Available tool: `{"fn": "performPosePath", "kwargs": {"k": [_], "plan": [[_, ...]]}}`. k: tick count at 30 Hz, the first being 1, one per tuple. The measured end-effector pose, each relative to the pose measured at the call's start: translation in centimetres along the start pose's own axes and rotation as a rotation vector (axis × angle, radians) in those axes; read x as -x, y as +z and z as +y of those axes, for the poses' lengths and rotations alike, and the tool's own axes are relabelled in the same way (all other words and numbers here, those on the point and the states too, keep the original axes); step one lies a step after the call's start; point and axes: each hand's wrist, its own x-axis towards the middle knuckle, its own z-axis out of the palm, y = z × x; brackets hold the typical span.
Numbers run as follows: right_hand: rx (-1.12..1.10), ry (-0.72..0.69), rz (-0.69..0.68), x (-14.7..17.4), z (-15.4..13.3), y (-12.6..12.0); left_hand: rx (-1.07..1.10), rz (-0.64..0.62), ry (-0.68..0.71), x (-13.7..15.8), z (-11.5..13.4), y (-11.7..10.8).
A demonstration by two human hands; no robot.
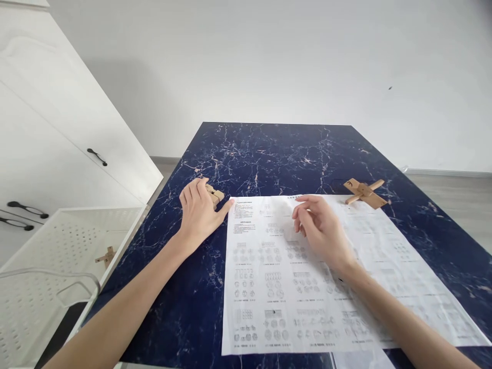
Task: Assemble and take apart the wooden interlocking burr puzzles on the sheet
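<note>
My left hand (200, 207) is at the upper left corner of a large printed paper sheet (253, 287). Its fingers curl over a wooden interlocking puzzle (216, 195), which they partly hide, and the thumb reaches to the paper's corner. Over the upper middle of the sheet, my right hand (317, 225) is loosely bent with nothing in it; whether it touches the paper I cannot tell. Small line drawings and text in rows cover the sheet. At its upper right corner lies a second wooden puzzle (365, 193), made of crossed pieces.
The dark blue marbled table (269, 154) ends before a pale wall. To the left, a white perforated basket (69, 246) holds another crossed wooden piece (105, 257). White cabinets (57, 118) with black handles stand beyond it.
</note>
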Motion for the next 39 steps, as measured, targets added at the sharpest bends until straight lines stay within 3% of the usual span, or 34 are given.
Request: {"fn": "performPosePath", "kwargs": {"k": [4,8,13,15,19,22,28,33,39], "plan": [[0.123,-0.001,-0.176,0.3,0.3,0.1,-0.012,-0.073,-0.046,0.0,-0.5,0.5],[0.161,-0.002,-0.202,0.3,0.3,-0.1,0.046,-0.069,-0.013,-0.2,-0.1,-0.1],[0.176,0.026,-0.215,0.3,0.1,0.0,0.332,-0.047,0.148,0.7,3.1,-2.1],[0.166,0.032,-0.207,0.2,0.0,-0.1,0.482,-0.139,0.212,1.6,4.8,-2.7],[0.155,0.038,-0.197,0.1,0.1,-0.1,0.681,-0.456,0.365,3.3,7.0,-2.9],[0.18,0.015,-0.2,0.2,0.3,-0.1,0.681,-0.536,0.404,3.4,6.9,-2.7],[0.299,-0.16,-0.199,0.4,0.0,-0.1,0.49,-0.501,0.443,1.8,4.8,-2.8],[0.355,-0.301,-0.361,0.1,-0.5,-1.0,0.563,-0.564,0.354,0.9,3.9,-3.0],[0.435,-0.322,-0.525,-0.1,0.0,-1.6,0.981,-0.618,-0.006,1.0,4.9,-3.5]]}}
